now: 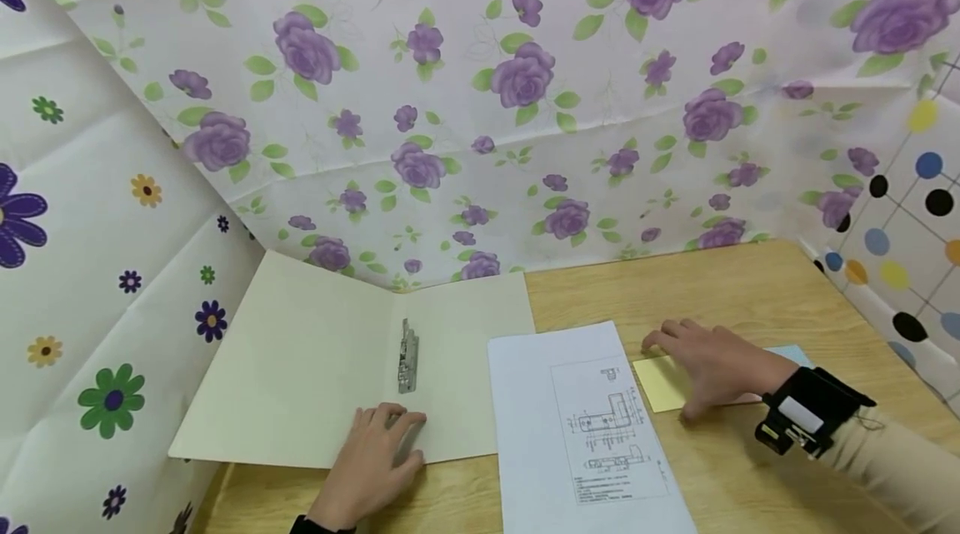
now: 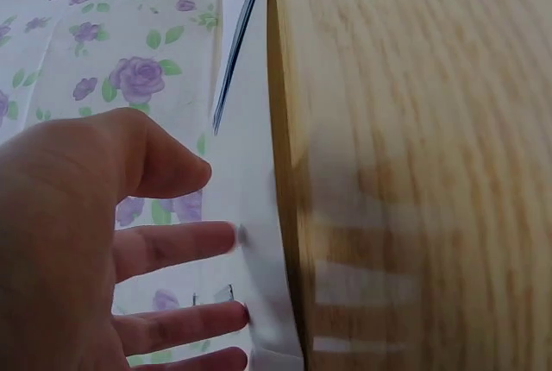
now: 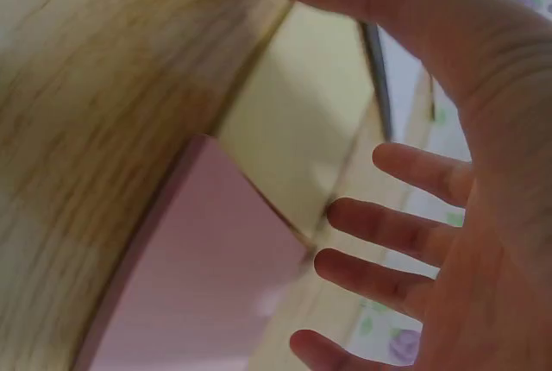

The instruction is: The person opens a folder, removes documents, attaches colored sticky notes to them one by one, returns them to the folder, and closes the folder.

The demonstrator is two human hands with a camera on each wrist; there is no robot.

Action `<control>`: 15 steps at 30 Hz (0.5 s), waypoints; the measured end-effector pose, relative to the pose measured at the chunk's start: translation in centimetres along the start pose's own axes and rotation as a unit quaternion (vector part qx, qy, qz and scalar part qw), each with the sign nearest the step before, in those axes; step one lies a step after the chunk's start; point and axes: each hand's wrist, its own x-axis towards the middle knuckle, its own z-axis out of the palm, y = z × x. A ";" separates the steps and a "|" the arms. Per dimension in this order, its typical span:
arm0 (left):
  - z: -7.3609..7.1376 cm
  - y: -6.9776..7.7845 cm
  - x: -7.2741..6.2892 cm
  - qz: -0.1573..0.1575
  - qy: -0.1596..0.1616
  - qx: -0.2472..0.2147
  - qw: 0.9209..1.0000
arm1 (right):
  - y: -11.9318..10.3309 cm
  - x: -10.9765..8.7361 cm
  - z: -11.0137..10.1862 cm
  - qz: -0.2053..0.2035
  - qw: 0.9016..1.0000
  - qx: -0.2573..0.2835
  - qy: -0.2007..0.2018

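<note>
An open cream file folder [image 1: 300,367] lies on the table, with a metal clip [image 1: 407,357] near its spine. My left hand [image 1: 375,455] rests at the folder's lower edge, fingers loosely bent, holding nothing. Beside the folder's right flap, partly overlapping it, lies white paper printed with a technical drawing [image 1: 555,434]. To the right, my right hand [image 1: 720,363] hovers over a row of coloured paper pads, its fingers spread and thumb apart. Yellow [image 1: 656,384] and blue [image 1: 793,354] pieces show on either side of it. The right wrist view shows a thick pink pad [image 3: 198,276] next to the yellow one.
The wooden table [image 1: 600,296] backs onto a wall covered with purple-flower sheeting [image 1: 480,184]. Patterned sheets also hang at the left [image 1: 75,267] and right [image 1: 892,267] sides. A black wrist strap with a small device [image 1: 813,413] sits on the right forearm.
</note>
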 end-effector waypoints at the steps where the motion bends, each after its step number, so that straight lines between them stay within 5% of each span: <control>1: 0.1 0.0 0.0 0.001 0.002 0.002 1.000 | 0.1 0.1 0.2 -0.001 1.000 -0.004 0.001; 15: 0.1 0.5 -0.2 0.020 0.039 0.012 0.999 | 0.4 0.8 1.4 0.013 0.999 -0.031 -0.006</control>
